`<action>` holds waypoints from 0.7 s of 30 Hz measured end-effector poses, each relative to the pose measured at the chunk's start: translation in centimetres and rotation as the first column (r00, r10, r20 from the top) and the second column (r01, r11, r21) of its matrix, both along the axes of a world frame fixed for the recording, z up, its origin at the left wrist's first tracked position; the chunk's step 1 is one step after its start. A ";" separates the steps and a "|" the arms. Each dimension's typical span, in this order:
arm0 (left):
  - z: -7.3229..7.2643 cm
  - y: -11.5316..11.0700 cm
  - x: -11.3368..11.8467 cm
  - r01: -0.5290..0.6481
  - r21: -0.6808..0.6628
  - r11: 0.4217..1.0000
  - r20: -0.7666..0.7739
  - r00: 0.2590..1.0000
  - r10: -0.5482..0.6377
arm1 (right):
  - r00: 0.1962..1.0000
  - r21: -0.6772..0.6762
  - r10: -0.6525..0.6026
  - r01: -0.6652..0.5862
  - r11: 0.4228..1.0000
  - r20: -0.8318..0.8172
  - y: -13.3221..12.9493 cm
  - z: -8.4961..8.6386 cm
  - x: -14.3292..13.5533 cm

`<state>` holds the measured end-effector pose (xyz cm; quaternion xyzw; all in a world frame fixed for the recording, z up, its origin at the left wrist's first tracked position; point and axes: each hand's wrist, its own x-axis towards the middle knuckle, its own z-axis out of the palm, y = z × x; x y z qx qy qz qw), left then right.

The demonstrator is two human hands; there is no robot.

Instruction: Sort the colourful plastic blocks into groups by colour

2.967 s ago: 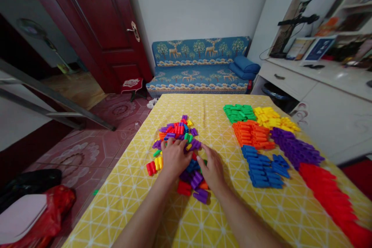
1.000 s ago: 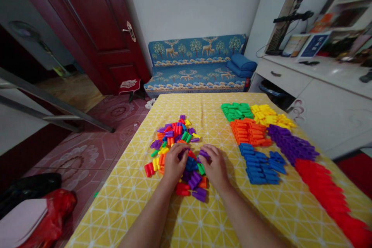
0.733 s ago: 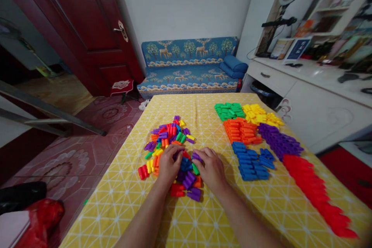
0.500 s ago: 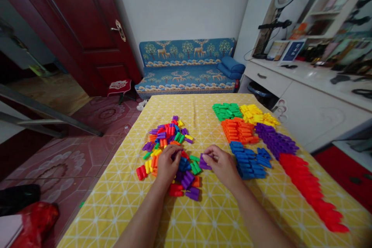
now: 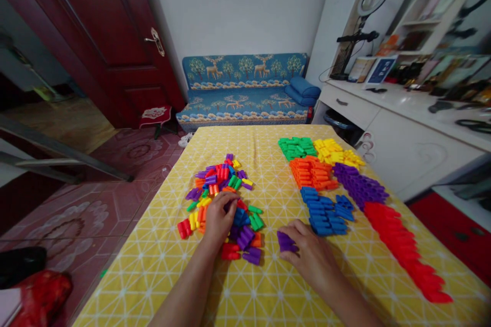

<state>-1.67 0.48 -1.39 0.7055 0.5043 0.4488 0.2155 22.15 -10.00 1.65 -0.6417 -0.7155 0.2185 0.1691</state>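
In my right hand a purple plastic building block is pinched between thumb and fingers, just above the tablecloth and to the right of a mixed heap. My left hand rests over that heap with its fingers curled together. Dark purple shows by its fingertips, but what they grip, if anything, is mostly hidden. Around it lie the mixed blocks in red, purple, green, yellow, orange and blue. Close to the right hand are rows of blue blocks.
On the table's right side are groups sorted by colour: green blocks, yellow blocks, orange blocks, purple blocks and red blocks. The yellow patterned tablecloth lies beneath. Behind stands a blue sofa; a white dresser is right.
My right hand has moved right and toward me with the purple building block, away from the heap. The left hand stays over the heap. The view has shifted slightly.
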 end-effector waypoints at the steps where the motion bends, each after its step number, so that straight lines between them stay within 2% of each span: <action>1: 0.0 0.0 0.0 -0.001 0.000 1.000 0.002 1.000 0.001 | 1.000 -0.006 0.012 -0.012 1.000 0.014 -0.1 0.1 -0.1; 6: 0.0 0.0 0.0 0.002 0.000 1.000 0.004 1.000 -0.002 | 0.992 -0.041 0.096 -0.093 0.995 0.078 0.0 0.5 0.6; 9: 0.0 0.0 0.0 -0.001 -0.004 1.000 0.005 1.000 0.001 | 0.993 0.026 0.096 -0.098 0.995 0.067 1.2 1.8 4.4; 11: 0.0 0.0 0.0 0.000 -0.002 1.000 0.009 1.000 0.000 | 0.996 0.182 -0.032 0.016 0.983 0.089 2.7 2.9 8.8; 13: 0.1 0.1 0.0 0.006 0.004 1.000 0.012 1.000 -0.006 | 0.958 0.377 -0.260 0.198 0.905 0.120 4.5 3.7 13.9; 15: 0.1 0.1 0.0 0.012 0.007 1.000 0.014 1.000 -0.012 | 0.890 0.436 -0.419 0.310 0.845 0.181 6.2 3.9 18.4; 18: 0.2 0.1 0.0 0.009 0.000 1.000 0.019 1.000 -0.009 | 0.844 0.430 -0.466 0.330 0.841 0.265 7.9 2.9 22.4; 21: 0.2 0.1 0.0 0.004 -0.011 1.000 0.021 1.000 -0.004 | 0.830 0.417 -0.461 0.316 0.852 0.314 8.9 1.4 23.5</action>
